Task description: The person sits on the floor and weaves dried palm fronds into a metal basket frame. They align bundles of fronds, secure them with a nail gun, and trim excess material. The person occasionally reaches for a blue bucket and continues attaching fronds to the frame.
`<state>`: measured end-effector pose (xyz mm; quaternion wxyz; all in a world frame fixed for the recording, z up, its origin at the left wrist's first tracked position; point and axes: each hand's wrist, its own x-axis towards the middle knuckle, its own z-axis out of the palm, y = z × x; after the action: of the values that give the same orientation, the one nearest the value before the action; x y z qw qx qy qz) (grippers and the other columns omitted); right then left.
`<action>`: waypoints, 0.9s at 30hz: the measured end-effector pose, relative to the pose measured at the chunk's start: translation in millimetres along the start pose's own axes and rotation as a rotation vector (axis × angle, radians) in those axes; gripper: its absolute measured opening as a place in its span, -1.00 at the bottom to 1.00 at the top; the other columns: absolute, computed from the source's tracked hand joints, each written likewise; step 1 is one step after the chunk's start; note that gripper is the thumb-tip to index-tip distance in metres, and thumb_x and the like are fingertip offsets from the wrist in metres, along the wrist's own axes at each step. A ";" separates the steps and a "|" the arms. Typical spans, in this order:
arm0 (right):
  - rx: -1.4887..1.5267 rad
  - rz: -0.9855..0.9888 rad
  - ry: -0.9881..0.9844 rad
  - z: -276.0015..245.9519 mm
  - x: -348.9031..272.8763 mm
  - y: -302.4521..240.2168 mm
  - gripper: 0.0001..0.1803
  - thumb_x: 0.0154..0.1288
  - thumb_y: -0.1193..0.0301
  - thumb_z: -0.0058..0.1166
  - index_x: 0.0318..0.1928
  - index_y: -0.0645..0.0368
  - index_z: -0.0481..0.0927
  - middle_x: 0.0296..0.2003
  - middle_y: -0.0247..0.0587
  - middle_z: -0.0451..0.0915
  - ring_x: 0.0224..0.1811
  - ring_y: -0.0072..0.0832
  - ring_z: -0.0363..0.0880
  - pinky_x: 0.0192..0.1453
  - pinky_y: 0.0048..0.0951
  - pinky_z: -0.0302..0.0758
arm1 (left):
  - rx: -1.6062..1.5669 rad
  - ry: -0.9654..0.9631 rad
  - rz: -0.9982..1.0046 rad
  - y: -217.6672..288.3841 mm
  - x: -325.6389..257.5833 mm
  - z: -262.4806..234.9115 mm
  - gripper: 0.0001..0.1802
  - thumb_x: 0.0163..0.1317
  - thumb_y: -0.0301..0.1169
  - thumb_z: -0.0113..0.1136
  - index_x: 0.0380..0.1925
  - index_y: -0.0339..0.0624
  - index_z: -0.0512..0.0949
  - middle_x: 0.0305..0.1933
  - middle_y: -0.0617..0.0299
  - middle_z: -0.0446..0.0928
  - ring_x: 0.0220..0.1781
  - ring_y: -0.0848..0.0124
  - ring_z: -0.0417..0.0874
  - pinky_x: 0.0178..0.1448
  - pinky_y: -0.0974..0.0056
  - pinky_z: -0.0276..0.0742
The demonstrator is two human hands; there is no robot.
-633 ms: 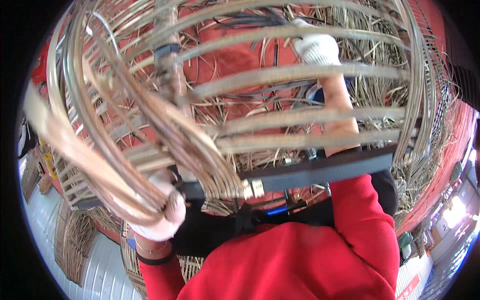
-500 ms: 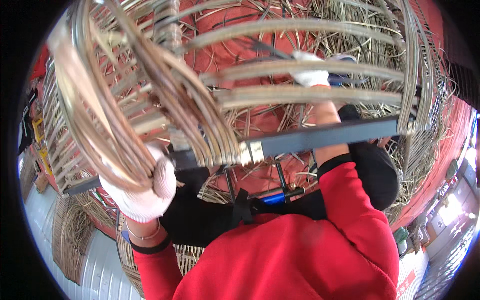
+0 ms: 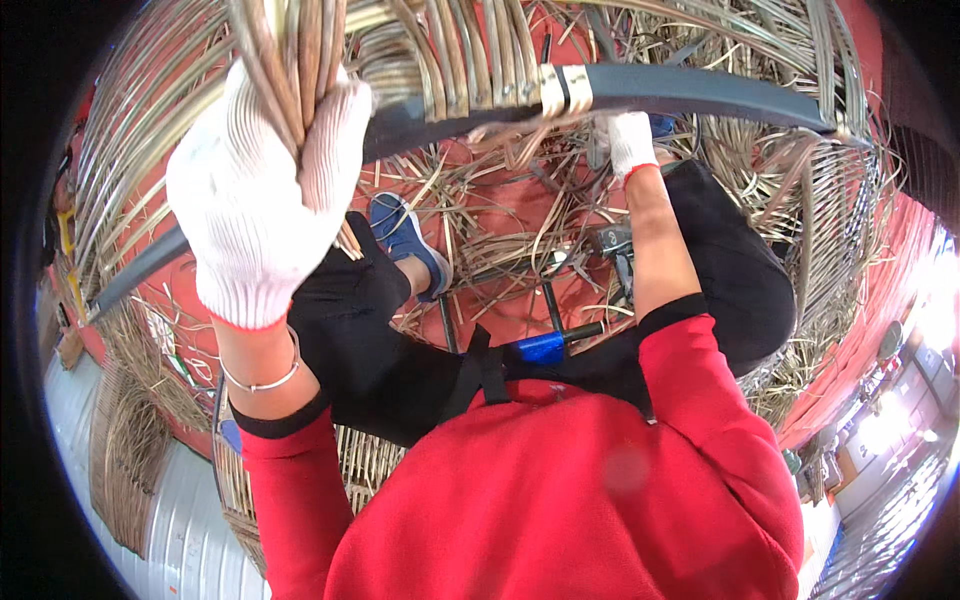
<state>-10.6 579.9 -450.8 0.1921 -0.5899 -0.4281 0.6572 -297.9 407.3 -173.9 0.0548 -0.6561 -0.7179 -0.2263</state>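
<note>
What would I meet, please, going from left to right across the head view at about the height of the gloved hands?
Woven cane panels at the left edge → left hand in a white knit glove, closed on a bundle of cane strips → blue shoe → pale binding on the dark frame bar → right hand, also gloved → curved cane ribs.

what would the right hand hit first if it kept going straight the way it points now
Most likely the dark curved frame bar. The gloved right hand reaches up and away from the body and sits just under that bar, with loose cane strips on the floor behind. Depth is unclear, so it may already touch the bar.
</note>
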 end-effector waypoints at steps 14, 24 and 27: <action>-1.497 -0.159 -0.233 89.9 -25.6 162.3 -0.51 0.50 0.17 -0.30 -0.24 0.08 0.74 -0.33 -0.01 0.73 -0.22 -0.07 0.71 -0.10 -0.11 0.58 | -0.027 -0.028 -0.129 -4.5 -3.7 -7.4 -0.81 0.32 -0.42 0.20 -0.12 -0.24 0.65 -0.33 0.10 0.68 -0.34 0.30 0.74 -0.19 0.31 0.61; -1.455 -0.362 -0.579 68.2 -19.4 127.0 -0.66 0.38 0.26 -0.16 -0.24 0.11 0.71 -0.28 -0.03 0.72 -0.21 -0.12 0.71 -0.12 -0.08 0.60 | 0.242 -0.031 0.121 -32.6 -14.2 -23.4 -0.74 0.36 -0.43 0.16 -0.10 -0.44 0.58 -0.15 0.01 0.64 -0.11 0.21 0.70 0.02 0.22 0.57; -1.527 -0.412 -0.603 99.4 -19.5 147.2 -0.69 0.35 0.28 -0.12 -0.24 0.11 0.70 -0.27 -0.05 0.71 -0.21 -0.13 0.71 -0.12 -0.09 0.60 | 0.198 -0.108 0.179 -37.5 -14.7 -28.8 -0.79 0.35 -0.44 0.17 -0.15 -0.40 0.61 -0.16 0.01 0.64 -0.12 0.18 0.70 0.02 0.22 0.57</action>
<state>-62.4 449.4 -561.3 -0.2655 -0.2671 -0.8866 0.2686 -338.5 381.1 -163.3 0.1006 -0.7201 -0.6772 -0.1128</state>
